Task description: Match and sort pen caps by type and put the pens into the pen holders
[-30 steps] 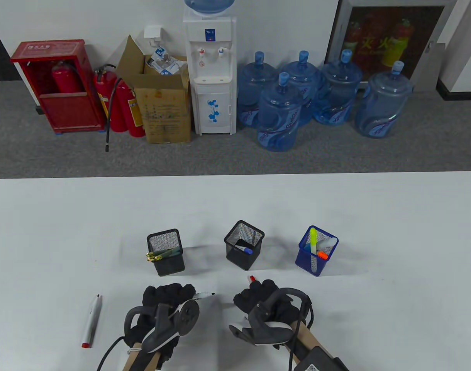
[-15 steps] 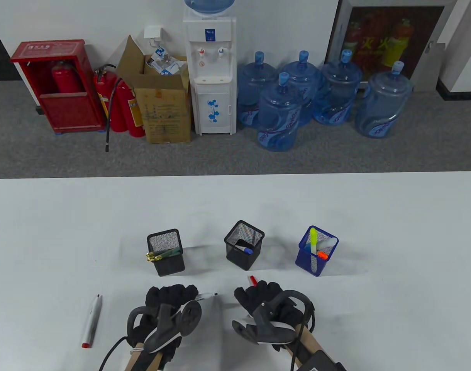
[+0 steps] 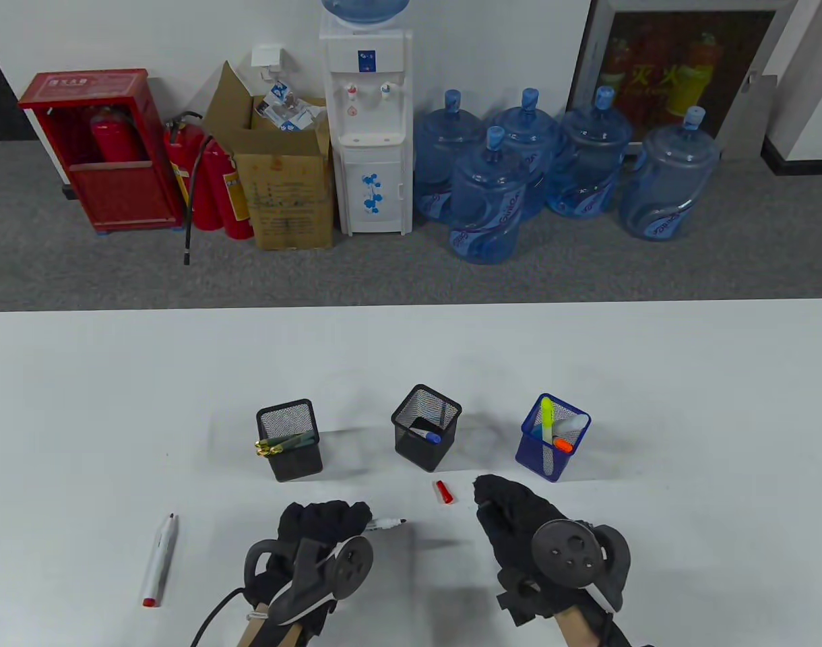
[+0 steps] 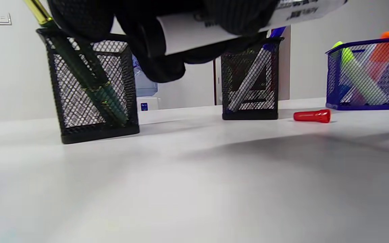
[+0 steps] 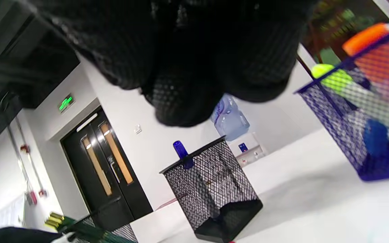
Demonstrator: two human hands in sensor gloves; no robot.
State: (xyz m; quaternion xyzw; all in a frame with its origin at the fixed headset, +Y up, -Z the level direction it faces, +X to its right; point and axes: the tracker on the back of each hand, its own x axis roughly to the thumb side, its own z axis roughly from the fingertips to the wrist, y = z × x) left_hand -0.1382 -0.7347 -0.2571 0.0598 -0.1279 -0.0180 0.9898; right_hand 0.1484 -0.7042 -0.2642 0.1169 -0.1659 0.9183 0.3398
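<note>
My left hand grips a white marker whose uncapped black tip points right; its barrel crosses the top of the left wrist view under the gloved fingers. A red cap lies alone on the table, seen also as the cap in front of the middle holder. My right hand hovers just right of the cap, fingers loosely bent, holding nothing. Three holders stand in a row: a black holder with green pens, a black holder with a blue-capped marker, and a blue holder with highlighters.
A white marker with a red end lies on the table at the left, apart from both hands. The white table ends at its far edge, with water bottles, a dispenser and fire extinguishers on the floor beyond.
My right hand has drawn off the red cap to the right and turned palm down; the cap now lies bare. My left hand has shifted right with the marker.
</note>
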